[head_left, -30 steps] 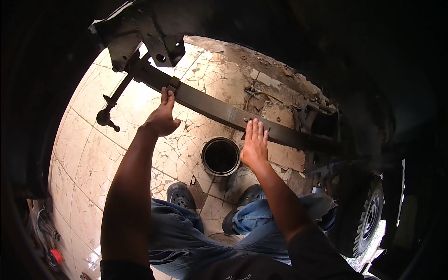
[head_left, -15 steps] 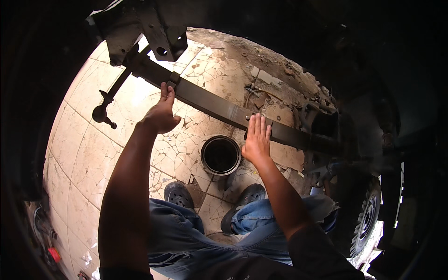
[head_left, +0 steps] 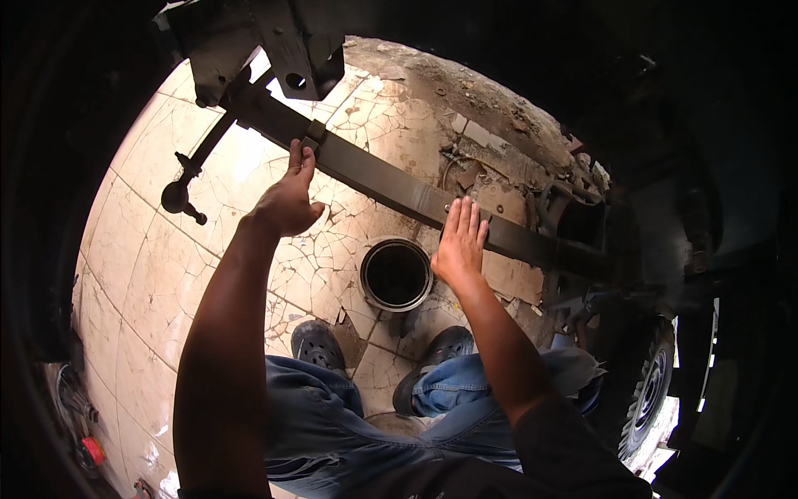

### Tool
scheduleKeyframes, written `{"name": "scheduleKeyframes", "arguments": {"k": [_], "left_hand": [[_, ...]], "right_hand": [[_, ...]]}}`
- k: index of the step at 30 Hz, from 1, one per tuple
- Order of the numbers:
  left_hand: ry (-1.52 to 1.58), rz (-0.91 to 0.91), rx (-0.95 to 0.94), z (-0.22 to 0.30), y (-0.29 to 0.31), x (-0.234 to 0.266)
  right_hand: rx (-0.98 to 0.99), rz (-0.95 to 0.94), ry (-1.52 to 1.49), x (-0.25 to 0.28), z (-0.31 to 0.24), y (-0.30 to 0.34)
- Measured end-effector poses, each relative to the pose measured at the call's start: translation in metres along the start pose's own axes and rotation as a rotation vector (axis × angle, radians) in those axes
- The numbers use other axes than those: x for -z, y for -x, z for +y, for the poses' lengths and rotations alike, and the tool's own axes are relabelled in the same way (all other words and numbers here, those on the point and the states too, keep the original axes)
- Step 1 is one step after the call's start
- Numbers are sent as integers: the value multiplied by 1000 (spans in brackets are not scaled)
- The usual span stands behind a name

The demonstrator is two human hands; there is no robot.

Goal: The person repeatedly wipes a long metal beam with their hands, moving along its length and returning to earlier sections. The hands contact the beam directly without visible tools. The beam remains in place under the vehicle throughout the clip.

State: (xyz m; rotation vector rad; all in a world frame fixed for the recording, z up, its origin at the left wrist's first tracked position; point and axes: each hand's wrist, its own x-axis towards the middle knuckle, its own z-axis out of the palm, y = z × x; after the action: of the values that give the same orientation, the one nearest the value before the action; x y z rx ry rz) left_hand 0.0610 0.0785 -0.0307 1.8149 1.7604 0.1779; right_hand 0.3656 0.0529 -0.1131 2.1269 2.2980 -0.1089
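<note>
A long dark leaf spring [head_left: 382,177] runs slantwise across the view, from the upper left down to the right. A metal clip [head_left: 314,133] wraps round it toward its left end. My left hand [head_left: 287,202] has its fingers stretched out, the fingertips at the spring's edge by this clip and the thumb apart. Further right along the spring, my right hand [head_left: 460,248] lies with straight fingers against its surface. The part of the spring beneath those fingers is hidden. Neither hand wraps round anything.
An open round can [head_left: 366,283], dark inside, stands on the cracked tile floor [head_left: 125,274] between my feet and the spring. At upper left are a steel bracket [head_left: 293,62] and a ball-ended rod [head_left: 199,162]. A tyre [head_left: 644,395] stands at lower right; rubble [head_left: 490,100] lies beyond the spring.
The view has shifted slightly, so the bracket and the can appear a little displaced. Both hands keep nearly the same pose at the spring.
</note>
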Motion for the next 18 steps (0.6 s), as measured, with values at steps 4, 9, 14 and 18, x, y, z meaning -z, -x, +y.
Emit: {"name": "scheduleKeyframes", "arguments": {"k": [4, 9, 14, 18], "left_hand": [[-21, 6, 7, -1, -1, -1], [-71, 13, 13, 2, -4, -3], [-34, 22, -23, -8, -5, -4], [-6, 5, -14, 1, -4, -2]], "right_hand": [[-17, -108, 7, 15, 4, -26], [21, -30, 49, 3, 15, -13], [34, 0, 3, -7, 11, 1], [-37, -61, 11, 11, 11, -26]]}}
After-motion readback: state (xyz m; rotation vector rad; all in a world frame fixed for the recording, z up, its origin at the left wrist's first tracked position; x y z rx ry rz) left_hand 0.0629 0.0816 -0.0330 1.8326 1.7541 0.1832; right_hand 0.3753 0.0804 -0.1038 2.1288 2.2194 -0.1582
